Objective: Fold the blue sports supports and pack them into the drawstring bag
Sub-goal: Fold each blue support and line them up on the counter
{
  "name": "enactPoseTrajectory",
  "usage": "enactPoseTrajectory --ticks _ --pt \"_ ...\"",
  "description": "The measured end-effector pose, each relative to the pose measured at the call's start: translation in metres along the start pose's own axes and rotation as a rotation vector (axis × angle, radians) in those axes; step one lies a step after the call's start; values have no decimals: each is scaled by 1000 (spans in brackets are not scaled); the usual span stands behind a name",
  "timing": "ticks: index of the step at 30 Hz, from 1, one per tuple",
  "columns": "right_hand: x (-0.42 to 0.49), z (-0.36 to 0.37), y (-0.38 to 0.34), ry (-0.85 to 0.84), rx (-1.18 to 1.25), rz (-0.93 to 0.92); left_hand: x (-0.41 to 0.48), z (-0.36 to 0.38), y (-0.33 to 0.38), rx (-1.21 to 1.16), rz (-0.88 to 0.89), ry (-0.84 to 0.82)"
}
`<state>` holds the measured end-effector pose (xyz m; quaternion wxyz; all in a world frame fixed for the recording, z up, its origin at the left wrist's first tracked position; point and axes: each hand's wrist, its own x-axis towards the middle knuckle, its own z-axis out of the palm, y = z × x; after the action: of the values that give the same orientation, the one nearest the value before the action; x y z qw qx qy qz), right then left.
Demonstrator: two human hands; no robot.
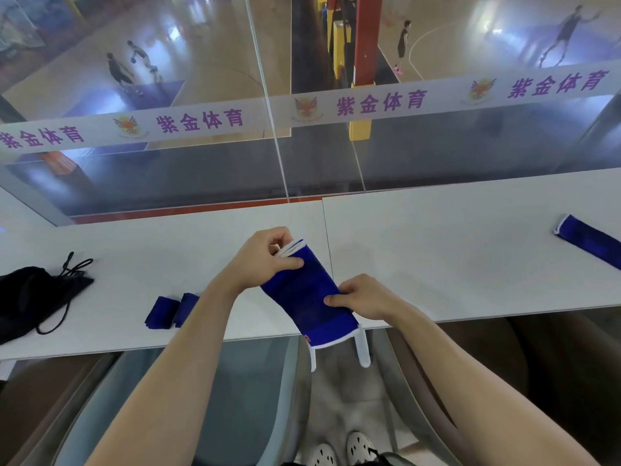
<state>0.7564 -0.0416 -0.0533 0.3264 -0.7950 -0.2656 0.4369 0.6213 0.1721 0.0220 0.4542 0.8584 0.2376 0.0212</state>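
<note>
A blue sports support with white edging lies lengthwise across the front edge of the white counter. My left hand pinches its far white-trimmed end. My right hand grips its right side near the middle. Its near end, with two white straps, hangs over the counter edge. Two small folded blue supports lie side by side to the left. A black drawstring bag rests at the far left with its cord loose. Another blue support lies flat at the far right.
A glass barrier with a printed white band rises behind the counter; a sports court with people lies beyond it. A seam splits the counter just right of the held support. My shoes show on the floor below.
</note>
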Motion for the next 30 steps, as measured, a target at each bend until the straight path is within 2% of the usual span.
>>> enactPoseTrajectory --ticks 4,6,10,18,21,26,30 --pt "-4 -5 9 -26 25 93 3 4 -18 -1 -3 169" --pt "-5 -7 7 -43 51 144 6 7 -26 71 10 241" --pt "-9 -3 -7 14 101 106 6 18 -37 207 24 309" --pt "-9 14 -34 -17 407 -26 -5 47 -37 297 62 233" --pt "-8 15 -35 0 463 -49 -7 50 -40 205 59 161" --pt "-10 9 -36 50 539 -38 -6 36 -38 -48 1 -63" --pt "-11 5 -35 34 518 -70 -8 29 -32 -115 16 -61"
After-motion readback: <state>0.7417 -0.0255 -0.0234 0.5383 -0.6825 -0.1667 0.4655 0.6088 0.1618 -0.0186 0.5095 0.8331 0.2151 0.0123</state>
